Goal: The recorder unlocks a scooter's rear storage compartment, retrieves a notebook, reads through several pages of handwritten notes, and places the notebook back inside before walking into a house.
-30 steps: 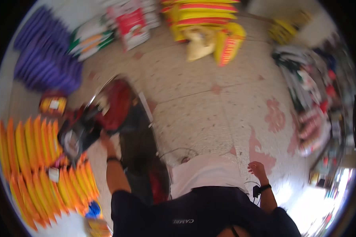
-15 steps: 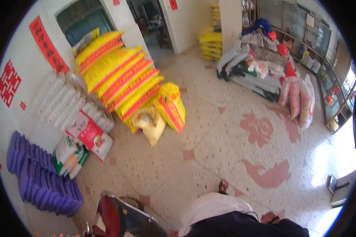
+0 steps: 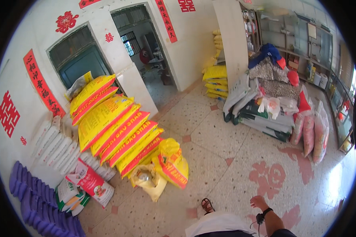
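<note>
My right hand (image 3: 259,202) hangs over the floor at the lower right, fingers loosely bent and apart, with nothing seen in it. Around that wrist is a black band (image 3: 264,214) with a cable. My left hand is out of view. One sandalled foot (image 3: 207,205) shows ahead of my pale garment (image 3: 217,223). Ahead to the left, out of reach of the hand, an opened yellow sack (image 3: 156,189) with a metal-looking scoop or bowl (image 3: 143,175) in its mouth stands against a stack of yellow and red sacks (image 3: 120,132).
At left lie purple sacks (image 3: 39,201), white sacks (image 3: 53,142) and a pink-and-white bag (image 3: 91,183). On the right, a pile of grey-green sacks (image 3: 265,122) carries cloths, beside pink bags (image 3: 308,134). Glass cabinets (image 3: 316,43) line the right wall. A doorway (image 3: 154,59) opens behind.
The view has tilted up and moved forward, so the room's back wall shows more. The red-and-black seat-like object at lower left has left the picture. My right hand has come out over the floor.
</note>
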The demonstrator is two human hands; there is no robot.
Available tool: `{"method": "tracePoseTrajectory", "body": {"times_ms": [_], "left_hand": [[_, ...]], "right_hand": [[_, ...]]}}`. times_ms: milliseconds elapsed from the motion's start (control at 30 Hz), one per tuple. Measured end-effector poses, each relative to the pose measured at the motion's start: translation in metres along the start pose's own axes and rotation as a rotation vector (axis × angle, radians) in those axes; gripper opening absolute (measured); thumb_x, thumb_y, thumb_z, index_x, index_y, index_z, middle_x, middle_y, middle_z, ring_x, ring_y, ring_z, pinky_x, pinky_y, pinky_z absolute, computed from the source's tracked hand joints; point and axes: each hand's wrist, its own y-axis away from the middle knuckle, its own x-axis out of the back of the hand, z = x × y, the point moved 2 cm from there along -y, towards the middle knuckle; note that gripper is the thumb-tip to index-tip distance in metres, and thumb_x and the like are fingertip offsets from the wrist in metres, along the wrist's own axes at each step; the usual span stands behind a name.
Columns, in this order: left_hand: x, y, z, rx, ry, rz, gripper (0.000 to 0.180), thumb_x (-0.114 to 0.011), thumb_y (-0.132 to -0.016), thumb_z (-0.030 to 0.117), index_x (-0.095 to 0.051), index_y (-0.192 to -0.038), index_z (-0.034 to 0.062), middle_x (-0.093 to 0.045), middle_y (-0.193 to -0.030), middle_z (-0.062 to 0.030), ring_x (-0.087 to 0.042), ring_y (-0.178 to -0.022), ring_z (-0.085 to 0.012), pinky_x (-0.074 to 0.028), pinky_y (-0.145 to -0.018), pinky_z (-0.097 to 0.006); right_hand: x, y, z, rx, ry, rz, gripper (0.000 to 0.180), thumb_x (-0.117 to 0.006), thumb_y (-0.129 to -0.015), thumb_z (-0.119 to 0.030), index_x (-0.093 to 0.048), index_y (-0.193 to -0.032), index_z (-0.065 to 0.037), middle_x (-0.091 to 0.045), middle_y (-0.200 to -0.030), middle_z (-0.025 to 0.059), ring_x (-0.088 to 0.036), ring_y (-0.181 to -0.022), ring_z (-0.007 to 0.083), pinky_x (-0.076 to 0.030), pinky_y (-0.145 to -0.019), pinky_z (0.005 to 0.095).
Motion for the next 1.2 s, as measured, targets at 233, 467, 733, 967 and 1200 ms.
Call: {"method": "tracePoseTrajectory", "body": {"times_ms": [233, 467, 733, 967, 1200], "left_hand": [[0.032, -0.297, 0.133, 0.601, 0.54, 0.08, 0.03, -0.058, -0.091, 0.032, -0.061, -0.101, 0.0031, -0.067, -0.085, -0.0117, -0.068, -0.074, -0.0294, -0.055, -0.066, -0.04], [0.037, -0.597, 0.33, 0.128, 0.589, -0.021, 0.029, -0.06, -0.093, 0.028, -0.062, -0.11, 0.0042, -0.07, -0.104, -0.0111, -0.071, -0.088, -0.0268, -0.057, -0.075, -0.039], [0.011, -0.745, 0.417, 0.269, 0.596, -0.003, 0.027, -0.063, -0.092, 0.032, -0.063, -0.103, 0.0072, -0.069, -0.091, -0.008, -0.068, -0.082, -0.0218, -0.053, -0.067, -0.033], [0.047, -0.84, 0.428, 0.709, 0.888, 0.322, 0.026, -0.061, -0.092, 0.03, -0.062, -0.1, 0.005, -0.069, -0.091, -0.0109, -0.068, -0.085, -0.0313, -0.055, -0.078, -0.043], [0.081, -1.05, 0.494, 0.805, 0.763, 0.287, 0.025, -0.062, -0.089, 0.029, -0.064, -0.099, 0.0059, -0.069, -0.091, -0.01, -0.069, -0.083, -0.0264, -0.056, -0.07, -0.04]], "right_hand": [[0.042, -0.085, -0.013, -0.333, -0.146, 0.067, 0.016, -0.057, -0.09, -0.019, -0.063, -0.093, -0.004, -0.066, -0.075, 0.0085, -0.069, -0.064, 0.0247, -0.059, -0.056, 0.0403], [0.013, -0.127, -0.1, -0.303, 0.314, -0.105, 0.021, -0.061, -0.083, -0.029, -0.066, -0.073, -0.011, -0.068, -0.072, 0.0086, -0.068, -0.062, 0.0222, -0.054, -0.055, 0.0444], [0.026, -0.452, -0.295, 0.028, 0.934, -0.266, 0.018, -0.061, -0.073, -0.03, -0.066, -0.06, -0.019, -0.067, -0.064, 0.0054, -0.065, -0.055, 0.0205, -0.048, -0.05, 0.0448], [0.031, -0.813, -0.667, 0.187, 0.016, -0.037, 0.017, -0.059, -0.082, -0.014, -0.066, -0.07, -0.005, -0.063, -0.063, 0.007, -0.064, -0.054, 0.0195, -0.049, -0.044, 0.0332], [-0.027, -0.961, -0.842, 0.29, 0.234, -0.07, 0.02, -0.062, -0.087, -0.022, -0.069, -0.09, -0.003, -0.07, -0.079, 0.008, -0.068, -0.062, 0.0189, -0.057, -0.053, 0.033]]}}
